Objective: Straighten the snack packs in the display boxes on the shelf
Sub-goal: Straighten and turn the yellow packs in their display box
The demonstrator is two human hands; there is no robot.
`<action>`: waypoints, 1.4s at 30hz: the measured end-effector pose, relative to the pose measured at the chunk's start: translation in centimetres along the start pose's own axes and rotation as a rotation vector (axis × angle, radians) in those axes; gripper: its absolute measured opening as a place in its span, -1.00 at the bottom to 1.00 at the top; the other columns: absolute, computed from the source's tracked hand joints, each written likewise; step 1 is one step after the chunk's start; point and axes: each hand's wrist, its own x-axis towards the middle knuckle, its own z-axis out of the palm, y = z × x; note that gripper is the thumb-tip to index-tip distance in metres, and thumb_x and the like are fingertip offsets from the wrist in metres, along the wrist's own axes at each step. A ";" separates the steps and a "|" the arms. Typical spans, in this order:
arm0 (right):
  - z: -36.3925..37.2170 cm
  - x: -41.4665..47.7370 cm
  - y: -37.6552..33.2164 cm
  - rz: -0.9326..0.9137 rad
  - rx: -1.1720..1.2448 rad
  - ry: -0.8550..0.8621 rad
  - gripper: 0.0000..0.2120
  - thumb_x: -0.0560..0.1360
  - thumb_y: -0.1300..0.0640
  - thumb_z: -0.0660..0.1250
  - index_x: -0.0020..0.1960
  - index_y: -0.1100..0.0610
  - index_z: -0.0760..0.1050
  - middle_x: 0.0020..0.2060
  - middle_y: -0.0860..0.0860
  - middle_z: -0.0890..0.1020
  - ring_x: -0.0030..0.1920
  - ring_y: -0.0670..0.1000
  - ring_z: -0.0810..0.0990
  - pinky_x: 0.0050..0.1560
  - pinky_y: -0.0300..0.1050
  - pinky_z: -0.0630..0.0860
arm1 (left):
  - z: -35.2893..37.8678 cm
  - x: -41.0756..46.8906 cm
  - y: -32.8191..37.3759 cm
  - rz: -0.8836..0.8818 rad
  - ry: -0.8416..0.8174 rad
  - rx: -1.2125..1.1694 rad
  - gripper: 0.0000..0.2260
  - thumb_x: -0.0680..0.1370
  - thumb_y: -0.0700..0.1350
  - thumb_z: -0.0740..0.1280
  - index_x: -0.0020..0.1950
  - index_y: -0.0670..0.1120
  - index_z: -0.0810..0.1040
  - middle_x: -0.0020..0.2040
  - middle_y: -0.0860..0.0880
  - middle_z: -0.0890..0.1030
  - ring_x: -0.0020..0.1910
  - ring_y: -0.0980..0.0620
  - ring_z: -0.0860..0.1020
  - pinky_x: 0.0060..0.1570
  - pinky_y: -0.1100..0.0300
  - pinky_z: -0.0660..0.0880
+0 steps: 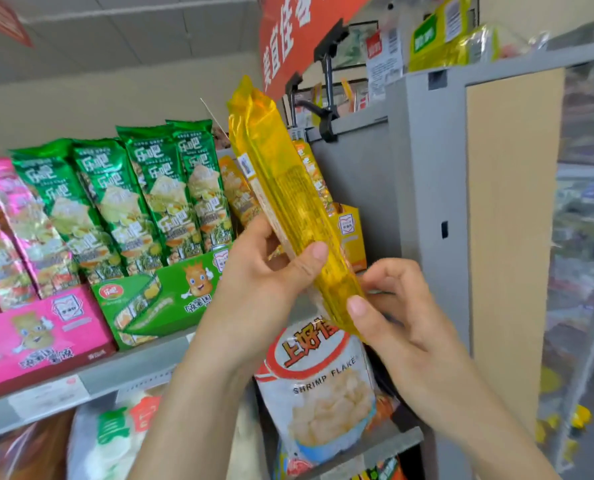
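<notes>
A long yellow snack pack (281,188) is held up in front of the shelf, tilted with its top to the left. My left hand (264,268) grips its lower middle, thumb across the front. My right hand (389,306) pinches its bottom end. Behind it stands a yellow display box (349,233) with more yellow packs (236,188). To the left, several green packs (157,192) stand in a green display box (164,299), and pink packs (11,230) lean in a pink display box (42,334).
A grey shelf edge (115,372) runs under the boxes. A white shrimp flakes bag (320,386) hangs below my hands. A grey and beige upright panel (496,202) stands on the right, and a red banner (295,32) hangs above.
</notes>
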 end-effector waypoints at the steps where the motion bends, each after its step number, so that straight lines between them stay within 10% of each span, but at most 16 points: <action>1: -0.4 0.9 -0.2 -0.012 0.009 0.006 -0.79 0.43 -0.19 0.36 0.00 -0.23 0.39 0.02 -0.13 0.61 0.03 -0.08 0.62 -0.04 -0.10 0.58 | -0.3 0.7 0.5 -0.006 -0.015 -0.054 -0.62 0.44 -0.26 0.45 0.23 -0.21 0.49 0.09 -0.19 0.66 0.07 -0.26 0.64 0.02 -0.19 0.60; 7: 0.2 6.4 -2.6 -0.166 -0.104 0.095 -0.62 0.28 -0.18 0.46 0.00 -0.16 0.40 -0.21 -0.11 0.63 -0.24 -0.15 0.50 -0.24 -0.34 0.40 | -0.6 5.1 3.2 0.071 -0.049 -0.233 -0.69 0.51 -0.30 0.27 0.27 -0.21 0.46 0.01 -0.16 0.64 0.01 -0.13 0.61 -0.02 -0.05 0.59; 12: 2.0 10.8 -4.3 -0.321 -0.484 0.357 -0.53 0.27 -0.18 0.52 0.08 -0.13 0.41 -0.23 -0.18 0.50 -0.20 -0.06 0.51 -0.19 -0.04 0.47 | -0.2 8.2 4.9 0.299 0.155 0.393 -0.67 0.45 0.02 0.42 0.20 0.06 0.52 0.00 -0.20 0.64 -0.09 -0.19 0.62 -0.02 -0.21 0.58; 17: 2.1 13.4 -3.5 -0.296 -0.646 0.266 -0.52 0.48 -0.07 0.42 0.32 0.08 0.41 0.06 0.02 0.56 0.09 0.11 0.50 0.07 0.06 0.44 | -0.9 11.3 4.9 0.390 0.340 0.740 -0.62 0.49 -0.02 0.44 0.25 0.03 0.41 -0.14 0.14 0.57 -0.18 0.02 0.62 -0.09 -0.07 0.59; 22: 1.7 11.7 -0.8 -0.127 -0.850 0.105 -0.61 0.56 -0.01 0.28 0.32 0.12 0.35 0.14 0.10 0.56 0.15 0.17 0.50 0.07 0.02 0.39 | -1.4 13.3 3.0 0.251 0.324 1.136 -0.53 0.53 -0.03 0.39 0.35 -0.11 0.30 0.10 -0.13 0.63 0.07 -0.24 0.58 -0.06 0.01 0.44; 35: 1.6 11.4 1.3 -0.131 -0.978 0.033 -0.54 0.58 -0.16 0.17 0.34 0.10 0.46 0.25 0.04 0.51 0.28 0.08 0.38 0.26 -0.04 0.35 | -1.1 15.7 -2.7 -0.087 0.151 1.503 -0.13 0.56 -0.16 0.34 0.55 -0.24 -0.30 -0.01 -0.20 0.62 -0.14 -0.18 0.56 -0.23 0.06 0.36; 38: 1.7 11.5 1.4 -0.126 -1.021 0.037 -0.54 0.57 -0.20 0.15 0.29 0.07 0.51 0.24 0.00 0.54 0.29 0.07 0.36 0.20 -0.02 0.35 | -1.3 15.7 -3.1 -0.137 0.102 1.555 -0.19 0.52 -0.22 0.35 0.54 -0.30 -0.16 -0.08 -0.18 0.57 -0.16 -0.16 0.53 -0.25 0.06 0.36; 42: 1.7 11.6 1.3 -0.119 -1.031 0.030 -0.56 0.57 -0.21 0.15 0.30 0.02 0.49 0.23 -0.03 0.56 0.29 0.06 0.37 0.13 0.01 0.37 | -0.9 14.5 -2.4 -0.057 0.022 1.649 -0.77 0.50 -0.28 0.35 0.13 -0.18 0.43 0.07 -0.21 0.49 0.07 -0.22 0.54 -0.17 0.06 0.35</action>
